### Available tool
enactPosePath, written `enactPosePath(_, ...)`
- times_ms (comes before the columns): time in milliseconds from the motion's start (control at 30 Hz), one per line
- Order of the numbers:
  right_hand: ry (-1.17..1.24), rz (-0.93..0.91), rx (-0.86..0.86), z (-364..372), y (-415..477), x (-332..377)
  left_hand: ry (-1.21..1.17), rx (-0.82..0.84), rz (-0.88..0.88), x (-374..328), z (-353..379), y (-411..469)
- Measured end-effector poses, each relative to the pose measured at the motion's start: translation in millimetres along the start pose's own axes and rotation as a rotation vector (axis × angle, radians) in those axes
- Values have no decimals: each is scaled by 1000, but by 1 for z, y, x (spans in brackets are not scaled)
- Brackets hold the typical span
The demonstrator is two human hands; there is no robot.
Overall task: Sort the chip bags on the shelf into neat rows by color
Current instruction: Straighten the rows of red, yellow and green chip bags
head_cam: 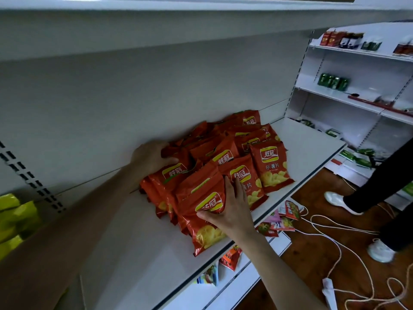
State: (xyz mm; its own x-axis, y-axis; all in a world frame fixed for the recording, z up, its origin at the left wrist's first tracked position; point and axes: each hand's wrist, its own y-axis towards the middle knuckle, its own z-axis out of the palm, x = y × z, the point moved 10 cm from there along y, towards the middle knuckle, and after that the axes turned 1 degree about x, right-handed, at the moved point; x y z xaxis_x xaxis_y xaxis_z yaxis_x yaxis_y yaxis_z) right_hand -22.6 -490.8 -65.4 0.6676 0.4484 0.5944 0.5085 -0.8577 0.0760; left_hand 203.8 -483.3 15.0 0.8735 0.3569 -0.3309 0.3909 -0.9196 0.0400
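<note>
The red bags [225, 157] are gathered on the shelf [134, 253] but lie in a loose, overlapping heap, not in neat rows yet, while yellow bags [15, 220] sit well apart at the far left. The left hand [152, 157] clasps the heap's back-left corner, thumb on top. The right hand [232, 206] grasps the front bag [201, 233] by its upper right edge, thumb across its face.

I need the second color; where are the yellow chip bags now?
The yellow chip bags sit at the far left edge of the head view, left of the slotted upright, far from the red chip bags.
</note>
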Motion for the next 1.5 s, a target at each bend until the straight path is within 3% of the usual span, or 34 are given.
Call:
enactPosePath(433, 38, -4, 4, -15, 18, -24, -30, -11, 36, -25, 11, 26)
enactPosePath(933, -94, -57, 55, -21, 25, -36, -152, -57, -44, -35, 0, 27)
enactPosePath(1067, -104, -73, 43, -21, 24, -38, -110, -173, -27, -39, -12, 20)
enactPosePath(1200, -76, -70, 3, -23, 22, -40, -81, -403, 1, -41, -32, -1)
enactPosePath(1367, -47, -64, -33, -27, 19, -38, -280, -732, -7, -50, -39, -71)
enactPosePath(1433, -50, -53, -35, -29, 21, -37, -378, -728, -18, -59, -15, -99)
enactPosePath(1500, -46, -50, -25, -29, 22, -35, -389, -621, 15, -74, 21, -113)
